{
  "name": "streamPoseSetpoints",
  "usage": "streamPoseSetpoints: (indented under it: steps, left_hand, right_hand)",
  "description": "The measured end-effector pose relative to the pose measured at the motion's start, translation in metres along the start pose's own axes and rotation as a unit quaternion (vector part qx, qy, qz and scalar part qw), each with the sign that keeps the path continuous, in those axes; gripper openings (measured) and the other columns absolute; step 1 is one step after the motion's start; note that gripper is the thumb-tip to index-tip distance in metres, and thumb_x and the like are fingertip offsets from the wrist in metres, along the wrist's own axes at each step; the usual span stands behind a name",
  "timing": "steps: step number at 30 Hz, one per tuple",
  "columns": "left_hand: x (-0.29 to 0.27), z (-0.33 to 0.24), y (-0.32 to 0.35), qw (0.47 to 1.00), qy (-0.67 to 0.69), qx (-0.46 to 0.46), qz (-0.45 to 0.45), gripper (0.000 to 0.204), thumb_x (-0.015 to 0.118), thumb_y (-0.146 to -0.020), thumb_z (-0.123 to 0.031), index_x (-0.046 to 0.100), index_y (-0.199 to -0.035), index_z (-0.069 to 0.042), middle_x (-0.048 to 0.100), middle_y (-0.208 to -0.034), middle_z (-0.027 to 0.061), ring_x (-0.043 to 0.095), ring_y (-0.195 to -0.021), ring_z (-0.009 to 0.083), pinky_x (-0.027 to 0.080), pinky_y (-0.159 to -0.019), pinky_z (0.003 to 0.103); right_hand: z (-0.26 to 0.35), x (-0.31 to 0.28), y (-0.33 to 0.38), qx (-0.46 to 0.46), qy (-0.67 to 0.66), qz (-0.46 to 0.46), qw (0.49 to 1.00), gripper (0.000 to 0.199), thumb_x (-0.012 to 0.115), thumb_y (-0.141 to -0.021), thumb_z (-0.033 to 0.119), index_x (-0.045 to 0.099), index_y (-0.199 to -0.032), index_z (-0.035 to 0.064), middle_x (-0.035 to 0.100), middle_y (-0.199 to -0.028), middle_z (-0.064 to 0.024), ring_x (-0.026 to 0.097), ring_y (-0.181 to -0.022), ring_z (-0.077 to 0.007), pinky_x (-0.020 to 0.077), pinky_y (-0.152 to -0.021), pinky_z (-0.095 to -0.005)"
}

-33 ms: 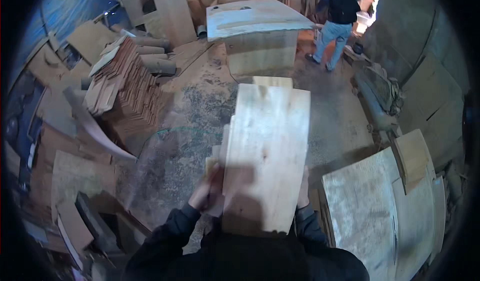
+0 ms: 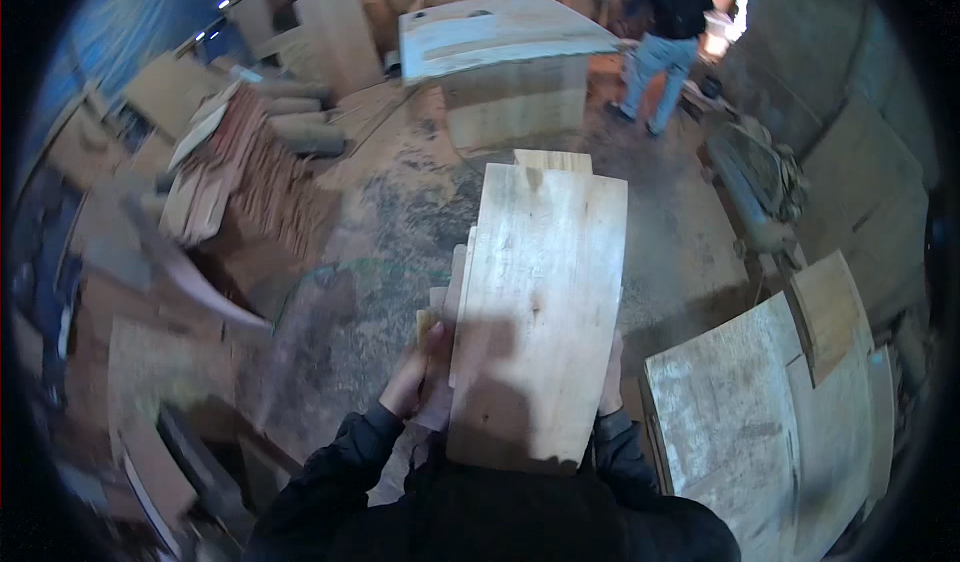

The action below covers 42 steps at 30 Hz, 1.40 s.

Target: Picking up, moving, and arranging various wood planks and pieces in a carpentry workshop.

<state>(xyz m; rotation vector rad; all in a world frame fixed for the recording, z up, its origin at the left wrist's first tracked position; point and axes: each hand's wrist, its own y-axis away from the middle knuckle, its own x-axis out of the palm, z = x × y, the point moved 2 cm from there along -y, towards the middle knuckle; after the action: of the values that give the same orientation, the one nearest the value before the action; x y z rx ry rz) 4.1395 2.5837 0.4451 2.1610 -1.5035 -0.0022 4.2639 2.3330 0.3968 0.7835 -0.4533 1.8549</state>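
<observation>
A stack of pale wooden boards [image 2: 540,292] is held up against my front, its broad top board facing me. Edges of smaller boards stick out along its left side, and another light piece of wood [image 2: 553,161] shows past the far end. My left hand [image 2: 408,377] is closed on the stack's left edge, thumb up along the side pieces. At the opposite edge, my right hand [image 2: 612,374] grips the boards; most of its fingers are hidden behind them. A shadow falls across the lower left of the top board.
Ahead stands a large panel-topped bench [image 2: 510,37], with a person [image 2: 665,52] to its right. A pile of thin brown boards [image 2: 235,167] leans at the left, near rolled material [image 2: 305,132]. Large plywood sheets [image 2: 720,412] lie close on my right.
The boards and both hands sit slightly farther right in the picture, while the background has shifted slightly left. My grip looks the same.
</observation>
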Motion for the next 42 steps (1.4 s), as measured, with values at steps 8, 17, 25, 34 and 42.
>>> streamPoseSetpoints:
  steps: [8, 17, 25, 34, 42]
  left_hand:
    - [0.121, -0.088, -0.303, 0.978, 0.080, -0.133, 0.142, 0.049, 0.042, -0.097, -0.042, 0.048, -0.122, -0.001, 0.059, -0.110, 0.0077, 0.057, -0.100, 0.0146, 0.046, -0.084, 0.027]
    - [0.274, -0.150, -0.562, 0.981, -0.059, -0.142, 0.115, 0.055, 0.054, -0.091, -0.041, 0.043, -0.129, -0.003, 0.056, -0.115, 0.0073, 0.055, -0.103, 0.0138, 0.045, -0.087, 0.029]
    - [0.436, -0.158, -0.813, 0.960, -0.060, -0.164, 0.219, 0.052, 0.059, -0.090, -0.037, 0.044, -0.127, -0.004, 0.058, -0.111, 0.0060, 0.056, -0.099, 0.0133, 0.046, -0.081, 0.025]
    - [0.680, -0.222, -1.052, 0.898, -0.036, -0.208, 0.385, 0.040, 0.058, -0.091, -0.030, 0.052, -0.121, -0.005, 0.061, -0.107, 0.0042, 0.058, -0.095, 0.0119, 0.046, -0.082, 0.026]
    - [0.880, -0.206, -1.248, 0.877, -0.150, -0.146, 0.432, 0.042, 0.059, -0.090, -0.035, 0.054, -0.118, -0.004, 0.060, -0.103, 0.0019, 0.056, -0.089, 0.0090, 0.045, -0.080, 0.025]
  right_hand:
    - [0.037, -0.113, -0.233, -0.087, 0.046, -0.167, 0.981, 0.045, 0.031, -0.099, 0.036, 0.053, -0.112, -0.0009, 0.060, -0.103, -0.0070, 0.057, -0.092, -0.0128, 0.0473, -0.083, -0.0290]
    - [0.174, -0.204, -0.449, -0.102, 0.099, -0.200, 0.969, 0.055, 0.029, -0.098, 0.043, 0.049, -0.123, -0.0015, 0.058, -0.114, -0.0128, 0.057, -0.100, -0.0188, 0.0458, -0.089, -0.0335]
    - [0.274, -0.307, -0.619, -0.178, 0.045, -0.231, 0.955, 0.070, 0.025, -0.094, 0.057, 0.028, -0.141, 0.0058, 0.040, -0.138, -0.0135, 0.044, -0.121, -0.0270, 0.0381, -0.101, -0.0406]
    - [0.423, -0.428, -0.812, -0.267, 0.124, -0.382, 0.876, 0.076, 0.025, -0.091, 0.063, 0.018, -0.145, 0.0096, 0.027, -0.145, -0.0128, 0.034, -0.128, -0.0291, 0.0311, -0.105, -0.0449]
    - [0.542, -0.564, -0.961, -0.301, 0.044, -0.373, 0.877, 0.077, 0.027, -0.091, 0.064, 0.017, -0.145, 0.0097, 0.026, -0.146, -0.0117, 0.030, -0.131, -0.0292, 0.0250, -0.108, -0.0443]
